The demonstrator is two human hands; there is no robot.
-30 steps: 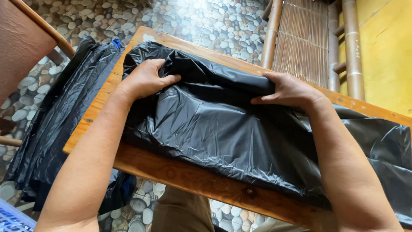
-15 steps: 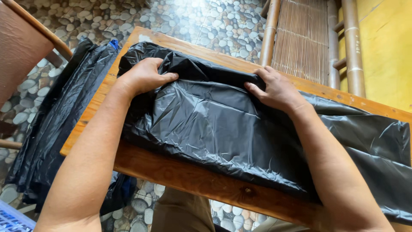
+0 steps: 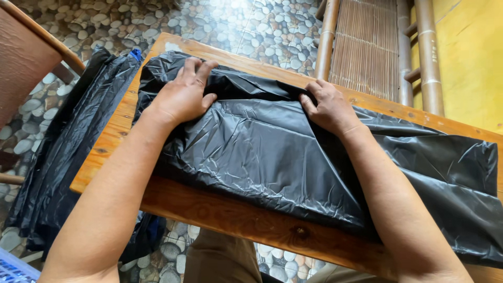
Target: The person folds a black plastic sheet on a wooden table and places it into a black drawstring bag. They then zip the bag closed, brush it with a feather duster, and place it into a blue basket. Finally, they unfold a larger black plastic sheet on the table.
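My right hand [image 3: 329,107] has slid in toward the middle vs a sec ago, when it sat further right on the far edge of the black plastic bag [image 3: 272,157]; my left hand [image 3: 183,94] has barely shifted, maybe a touch further toward the far side. So the far fold looks pressed flatter now & the sheet is more gathered under both palms, which I read as the fold being set, not finished, since the right end still trails loose. Left hand lies open, palm down, fingers spread over the bag's far left corner, pressing, not gripping. Right hand is palm down too w/ fingertips curled at the folded edge; pinching or just pushing, can't tell. The bag lies flat across the wooden table [image 3: 225,215], running off to the right. No labels, print or signs anywhere on it. More black plastic [image 3: 68,152] hangs off the table's left side, w/ a small blue bit [image 3: 136,54] at its far end; bottom left corner shows a blue-white patterned thing [image 3: 15,268], too cut off to ID
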